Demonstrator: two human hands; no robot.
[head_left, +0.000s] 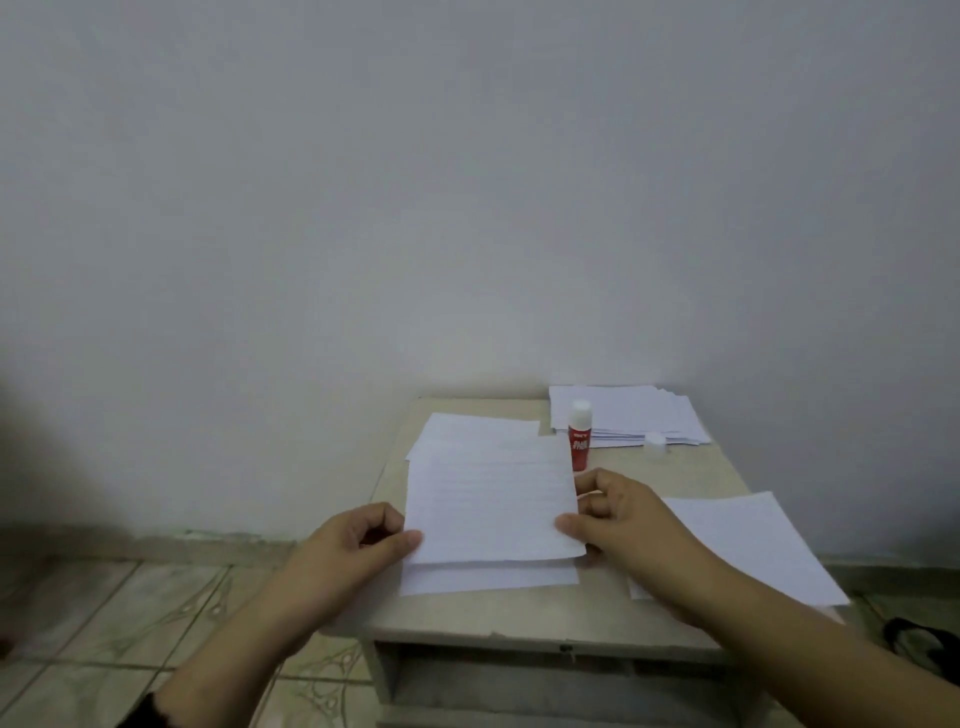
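A white sheet of paper (491, 501) is held just above the small beige table (691, 470). My left hand (358, 545) pinches its lower left corner between thumb and curled fingers. My right hand (618, 517) pinches its right edge, thumb on top. Under it lie more white sheets (488, 577), one poking out at the near side and another at the far side. A red glue stick (580, 441) stands upright with its white top uncovered, just beyond my right hand. Its small white cap (655, 441) lies to the right of it.
A stack of white papers (628, 415) sits at the table's far right corner against the wall. Another single sheet (748, 545) lies on the right side under my right forearm. Tiled floor lies to the left; a black object (919, 644) sits low right.
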